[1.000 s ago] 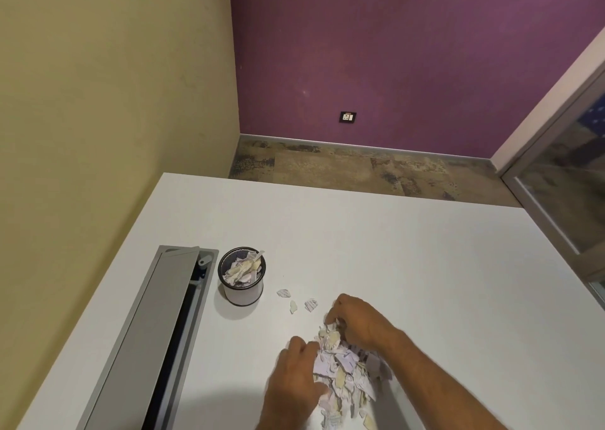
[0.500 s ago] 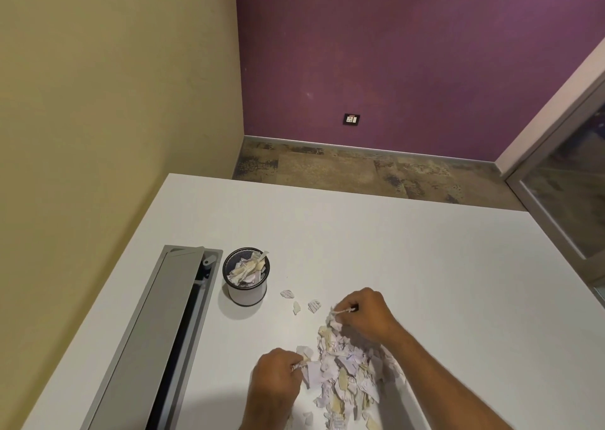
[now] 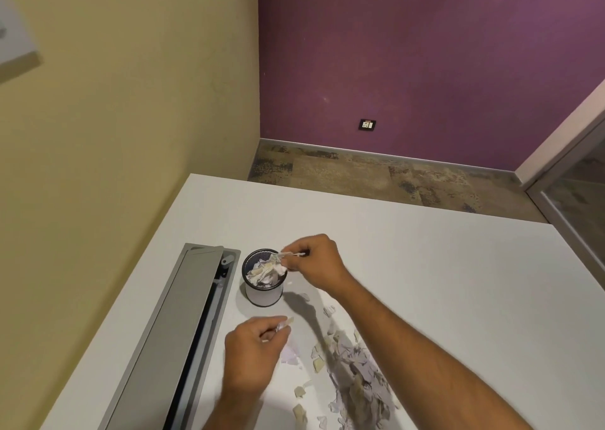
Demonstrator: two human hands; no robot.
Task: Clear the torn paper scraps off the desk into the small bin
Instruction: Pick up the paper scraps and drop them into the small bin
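Observation:
A small round mesh bin (image 3: 264, 294) stands on the white desk (image 3: 409, 266), filled with torn paper. My right hand (image 3: 316, 262) hovers at the bin's right rim and pinches a few paper scraps over the opening. My left hand (image 3: 253, 352) is nearer to me, below the bin, and pinches other scraps between thumb and fingers. A loose pile of torn paper scraps (image 3: 357, 374) lies on the desk under my right forearm, with stray bits trailing toward the bin.
A long grey cable tray (image 3: 183, 331) with its lid raised runs along the desk left of the bin. A yellow wall stands at the left, a purple wall beyond the desk's far edge.
Both hands left the pile holding scraps. My right hand travelled up and left to the bin's rim; my left hand lifted toward the bin.

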